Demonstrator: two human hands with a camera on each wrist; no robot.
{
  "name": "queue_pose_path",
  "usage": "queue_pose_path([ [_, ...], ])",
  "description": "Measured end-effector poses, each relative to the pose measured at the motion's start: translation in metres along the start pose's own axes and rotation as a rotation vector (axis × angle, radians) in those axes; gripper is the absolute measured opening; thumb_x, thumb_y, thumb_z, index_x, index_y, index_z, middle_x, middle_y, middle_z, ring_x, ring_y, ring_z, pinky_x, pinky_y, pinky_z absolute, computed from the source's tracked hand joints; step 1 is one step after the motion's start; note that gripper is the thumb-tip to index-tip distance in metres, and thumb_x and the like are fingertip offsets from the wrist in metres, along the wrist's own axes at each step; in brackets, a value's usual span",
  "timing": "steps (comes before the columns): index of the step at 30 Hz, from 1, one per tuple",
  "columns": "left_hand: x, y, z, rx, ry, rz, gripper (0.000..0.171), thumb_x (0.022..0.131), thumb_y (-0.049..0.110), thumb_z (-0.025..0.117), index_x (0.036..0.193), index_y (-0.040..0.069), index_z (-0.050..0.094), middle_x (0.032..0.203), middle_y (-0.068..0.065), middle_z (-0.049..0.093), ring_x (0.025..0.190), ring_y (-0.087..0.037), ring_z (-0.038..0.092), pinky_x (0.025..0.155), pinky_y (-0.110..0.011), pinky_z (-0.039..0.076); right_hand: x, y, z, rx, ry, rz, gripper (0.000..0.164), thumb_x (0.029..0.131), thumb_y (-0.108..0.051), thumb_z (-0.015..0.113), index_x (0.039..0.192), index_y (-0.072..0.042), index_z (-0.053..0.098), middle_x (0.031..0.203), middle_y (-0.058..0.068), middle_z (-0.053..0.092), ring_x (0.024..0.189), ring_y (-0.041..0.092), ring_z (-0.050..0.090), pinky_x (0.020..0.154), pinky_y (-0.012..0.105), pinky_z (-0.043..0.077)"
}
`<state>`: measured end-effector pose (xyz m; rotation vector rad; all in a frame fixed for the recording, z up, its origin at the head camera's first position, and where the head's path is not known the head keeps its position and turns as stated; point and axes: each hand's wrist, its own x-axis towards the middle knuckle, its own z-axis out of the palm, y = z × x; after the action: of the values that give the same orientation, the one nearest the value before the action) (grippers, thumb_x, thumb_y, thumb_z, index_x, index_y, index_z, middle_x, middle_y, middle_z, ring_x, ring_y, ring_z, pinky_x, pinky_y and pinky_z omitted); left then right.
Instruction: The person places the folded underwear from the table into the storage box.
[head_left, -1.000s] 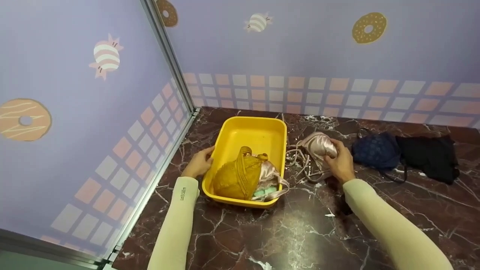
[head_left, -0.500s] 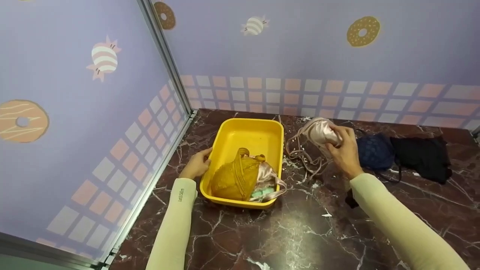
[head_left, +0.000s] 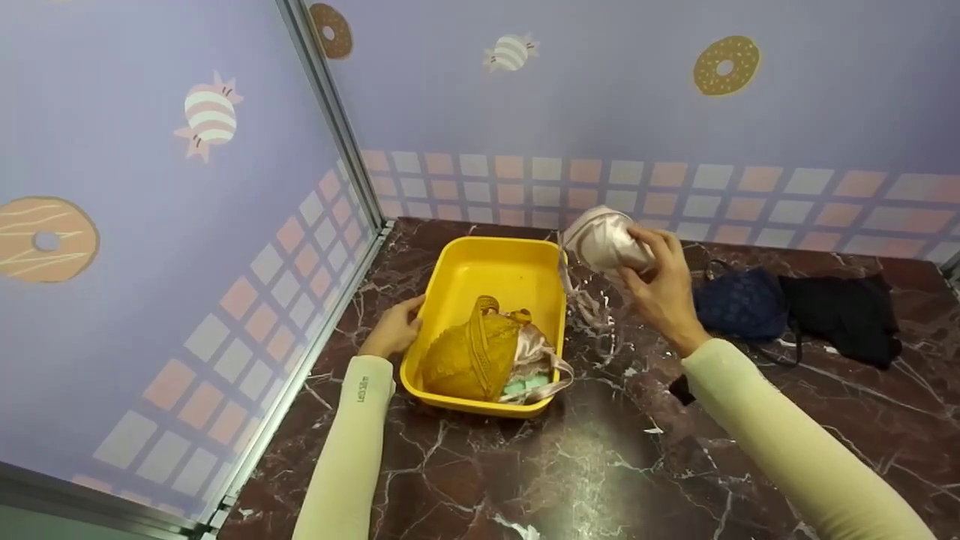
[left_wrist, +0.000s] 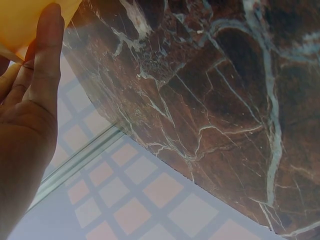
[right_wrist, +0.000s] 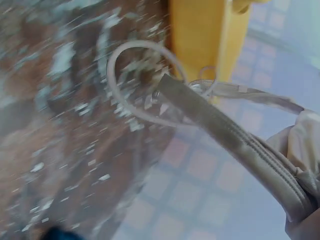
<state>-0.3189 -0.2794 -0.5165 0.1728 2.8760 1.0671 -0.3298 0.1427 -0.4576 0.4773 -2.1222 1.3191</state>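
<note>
My right hand (head_left: 664,289) grips a pale pink satin bra (head_left: 604,238) by one cup, held above the table just right of the yellow tub (head_left: 469,246). Its thin straps dangle beside the tub's right wall. In the right wrist view the band of the bra (right_wrist: 235,145) stretches out near the yellow wall. At the tub's left side, my left hand (head_left: 394,328) holds the rim, its fingers against the wall in the left wrist view. Inside the tub's near half lie a mustard bra (head_left: 469,360), some pink satin fabric (head_left: 531,345) and a mint green piece (head_left: 517,386).
To the right on the dark marbled table (head_left: 600,465) lie a navy bra (head_left: 742,304) and a black garment (head_left: 840,315) side by side. A small dark piece (head_left: 681,390) shows by my right sleeve. Patterned panels (head_left: 525,112) stand behind and at the left.
My right hand has lifted the pink satin bra off the table and carried it up and left towards the tub, straps trailing. The left hand has stayed at the rim.
</note>
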Motion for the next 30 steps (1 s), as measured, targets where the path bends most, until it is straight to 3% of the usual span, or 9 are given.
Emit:
queue_pose_path([
  [3,0.000,0.000,0.001,-0.001,-0.004,-0.007,0.049,0.096,0.002,0.050,0.144,0.002,0.039,0.124,-0.020,0.055,0.107,-0.031,0.054,0.091,-0.042,0.042,0.005,-0.019,0.010,0.054,0.029,-0.047,0.059,0.076,0.007,0.072,0.129,-0.012,0.058,0.120,0.011,0.048,0.096,0.022,0.052,0.067,0.024,0.049],
  [8,0.002,0.000,0.002,0.006,0.004,0.004,0.049,0.095,0.001,0.050,0.143,0.002,0.040,0.124,-0.020,0.056,0.109,-0.030,0.054,0.092,-0.042,0.042,0.010,-0.076,0.018,0.149,0.071,-0.114,0.053,0.076,0.013,0.069,0.125,0.002,0.055,0.119,0.018,0.046,0.104,0.024,0.051,0.075,0.030,0.051],
  [10,0.002,0.000,0.001,0.006,0.006,0.008,0.049,0.095,0.001,0.050,0.143,0.002,0.040,0.123,-0.020,0.056,0.108,-0.030,0.054,0.092,-0.042,0.042,0.013,-0.088,0.023,0.172,0.081,-0.132,0.053,0.075,0.015,0.068,0.125,0.004,0.054,0.119,0.020,0.044,0.106,0.025,0.050,0.078,0.032,0.050],
  [16,0.002,0.000,0.000,0.005,0.003,0.016,0.049,0.095,0.001,0.050,0.143,0.002,0.040,0.122,-0.020,0.057,0.105,-0.029,0.055,0.090,-0.041,0.043,0.012,-0.068,0.051,0.154,0.117,-0.166,0.059,0.077,0.011,0.067,0.131,-0.008,0.053,0.123,0.016,0.041,0.114,0.026,0.044,0.092,0.036,0.043],
  [21,0.002,-0.001,-0.001,0.008,0.002,0.015,0.049,0.095,0.001,0.049,0.143,0.001,0.040,0.120,-0.019,0.058,0.103,-0.029,0.056,0.088,-0.041,0.044,-0.001,-0.058,0.080,0.155,0.098,-0.078,0.063,0.078,0.012,0.064,0.133,-0.015,0.049,0.124,0.013,0.037,0.115,0.027,0.044,0.095,0.036,0.041],
  [30,0.001,-0.001,0.000,0.015,0.005,-0.002,0.049,0.095,0.002,0.050,0.143,0.003,0.040,0.125,-0.020,0.055,0.110,-0.031,0.053,0.093,-0.042,0.041,-0.036,-0.033,0.125,0.057,-0.160,0.153,0.055,0.087,0.004,0.061,0.138,-0.010,0.045,0.120,0.018,0.034,0.110,0.031,0.047,0.095,0.041,0.041],
])
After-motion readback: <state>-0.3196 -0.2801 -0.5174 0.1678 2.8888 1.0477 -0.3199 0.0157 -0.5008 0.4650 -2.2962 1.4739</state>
